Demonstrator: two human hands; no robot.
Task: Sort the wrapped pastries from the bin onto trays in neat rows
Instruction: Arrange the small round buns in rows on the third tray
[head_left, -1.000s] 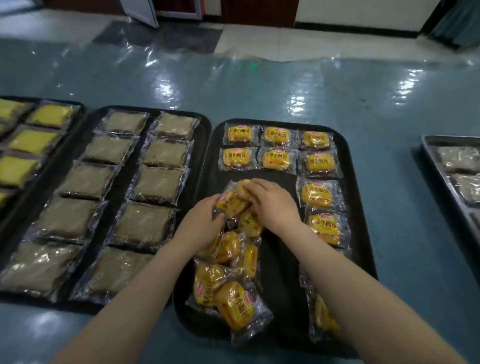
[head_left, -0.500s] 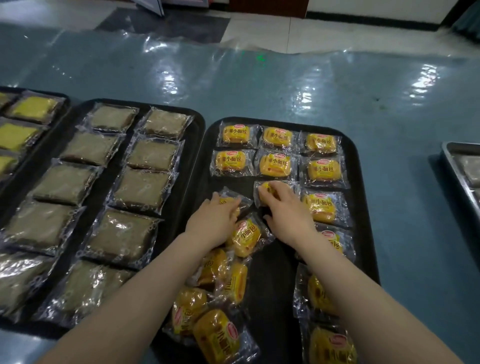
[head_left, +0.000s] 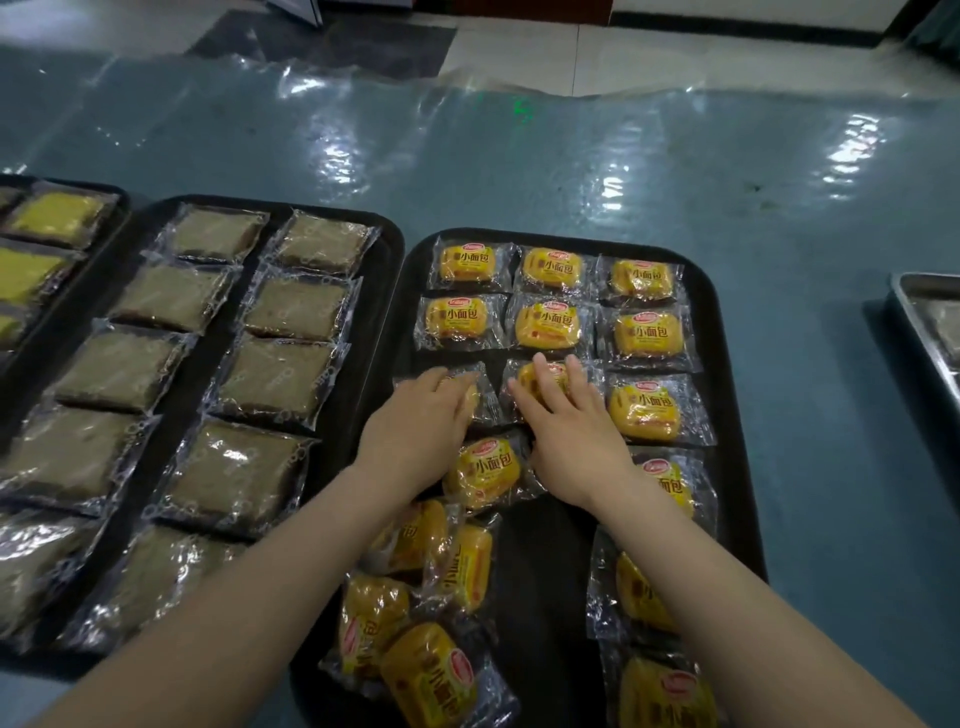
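Both hands lie flat on yellow wrapped buns in the black tray's (head_left: 724, 395) third row. The left hand (head_left: 415, 434) covers one bun (head_left: 470, 397), the right hand (head_left: 571, 436) its neighbour (head_left: 545, 376). Loose buns (head_left: 415, 613) are heaped nearer the person.

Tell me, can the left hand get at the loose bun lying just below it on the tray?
Probably yes: the loose bun lies uncovered right beside the left hand, and nothing sits between them.

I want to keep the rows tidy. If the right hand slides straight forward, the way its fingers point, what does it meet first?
The right hand lies flat on a bun in the third row. Straight ahead, it would probably first meet the middle bun of the second row, which lies just beyond the fingertips.
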